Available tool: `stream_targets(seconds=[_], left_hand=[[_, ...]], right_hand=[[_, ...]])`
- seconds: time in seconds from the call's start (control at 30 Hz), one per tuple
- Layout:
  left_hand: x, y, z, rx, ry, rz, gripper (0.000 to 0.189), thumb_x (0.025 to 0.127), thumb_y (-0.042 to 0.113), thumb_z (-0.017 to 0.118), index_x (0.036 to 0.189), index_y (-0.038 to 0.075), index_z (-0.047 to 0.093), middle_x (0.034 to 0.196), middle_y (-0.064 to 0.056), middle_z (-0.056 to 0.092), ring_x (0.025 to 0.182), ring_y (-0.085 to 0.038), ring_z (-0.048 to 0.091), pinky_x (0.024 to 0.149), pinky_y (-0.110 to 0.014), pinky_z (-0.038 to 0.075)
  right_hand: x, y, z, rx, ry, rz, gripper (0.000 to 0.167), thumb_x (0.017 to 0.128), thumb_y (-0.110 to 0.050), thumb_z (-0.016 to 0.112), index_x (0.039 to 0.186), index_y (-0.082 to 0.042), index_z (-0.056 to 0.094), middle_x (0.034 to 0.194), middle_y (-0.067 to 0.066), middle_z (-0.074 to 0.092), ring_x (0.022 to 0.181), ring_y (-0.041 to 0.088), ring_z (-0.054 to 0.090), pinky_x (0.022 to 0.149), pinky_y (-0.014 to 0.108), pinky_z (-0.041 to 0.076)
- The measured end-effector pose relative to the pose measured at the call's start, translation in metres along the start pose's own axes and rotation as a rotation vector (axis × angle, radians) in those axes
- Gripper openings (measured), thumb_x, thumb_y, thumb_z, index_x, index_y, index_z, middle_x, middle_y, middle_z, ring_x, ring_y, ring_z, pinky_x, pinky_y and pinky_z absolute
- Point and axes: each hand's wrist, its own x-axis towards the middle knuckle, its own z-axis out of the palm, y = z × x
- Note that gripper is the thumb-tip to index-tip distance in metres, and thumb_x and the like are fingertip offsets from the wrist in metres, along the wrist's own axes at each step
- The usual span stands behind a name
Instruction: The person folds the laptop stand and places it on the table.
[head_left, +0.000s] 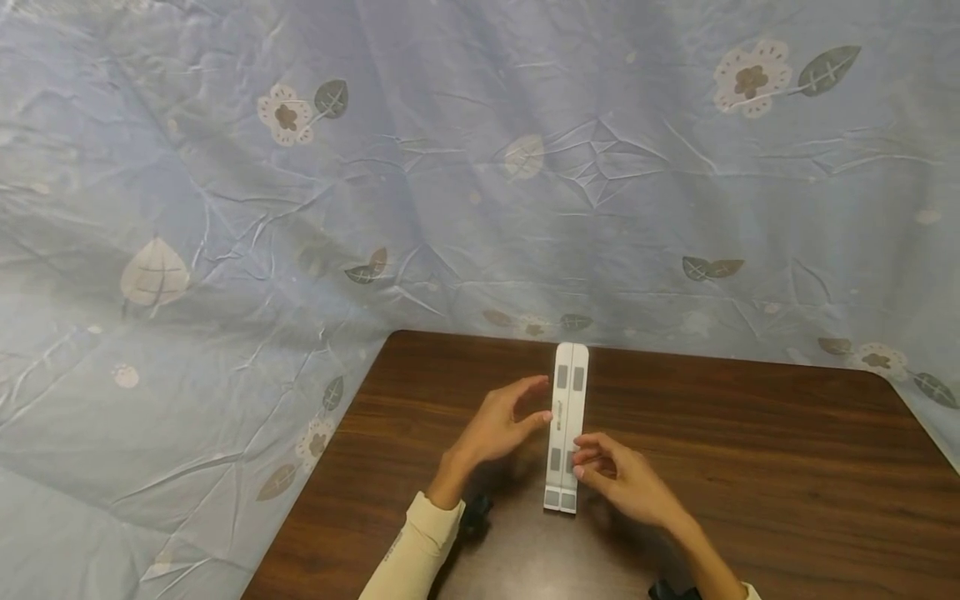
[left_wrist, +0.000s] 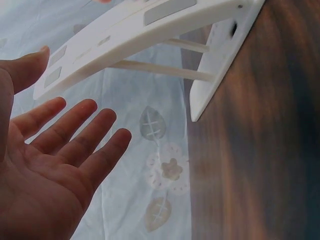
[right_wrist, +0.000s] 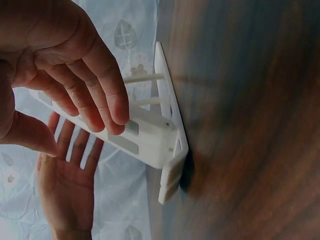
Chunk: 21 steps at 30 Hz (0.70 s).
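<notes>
A white folding laptop stand (head_left: 562, 429) with grey pads stands on the table, its two halves side by side in a narrow strip. In the left wrist view its upper arm slopes up from the base (left_wrist: 205, 95), propped by thin struts (left_wrist: 160, 70). My left hand (head_left: 495, 425) is beside the stand's left edge, thumb tip right at it, with the fingers spread and extended. On the other side, lower down, my right hand (head_left: 630, 483) has loosely bent fingers (right_wrist: 112, 95) close by the right edge. Neither hand grips the stand.
The dark wood-grain table (head_left: 750, 467) reaches back to a pale blue cloth (head_left: 465, 208) printed with flowers and leaves, which hangs behind it and down its left side. A dark strapped device (head_left: 475, 515) sits at the left wrist.
</notes>
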Motion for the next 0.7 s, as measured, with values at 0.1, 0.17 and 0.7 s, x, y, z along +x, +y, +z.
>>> stream_targets(seconds=[0.1,0.17,0.7], left_hand=[[0.005,0.000,-0.006,0.006,0.007,0.027,0.060,0.102,0.025,0.076,0.154,0.002,0.054,0.151,-0.018,0.064,0.138,-0.037,0.064,0.116,-0.052,0.053],[0.009,0.000,-0.011,0.007,0.009,0.041,0.061,0.102,0.025,0.076,0.154,0.002,0.054,0.153,-0.018,0.063,0.140,-0.040,0.062,0.117,-0.053,0.052],[0.062,0.018,-0.035,0.125,-0.024,0.134,0.059,0.104,0.031,0.073,0.156,0.008,0.055,0.159,-0.011,0.059,0.150,-0.031,0.054,0.126,-0.049,0.044]], right_hand=[[-0.003,-0.002,0.003,0.028,-0.039,-0.003,0.048,0.106,-0.025,0.069,0.145,0.001,0.057,0.129,0.019,0.074,0.117,0.032,0.074,0.103,0.040,0.062],[-0.005,-0.003,0.006,0.040,-0.067,-0.012,0.049,0.107,-0.025,0.068,0.146,0.002,0.055,0.131,0.020,0.073,0.120,0.035,0.073,0.105,0.042,0.061],[-0.008,-0.006,0.029,0.312,-0.221,-0.018,0.055,0.109,-0.016,0.065,0.149,0.015,0.045,0.138,0.039,0.062,0.122,0.048,0.070,0.094,0.025,0.063]])
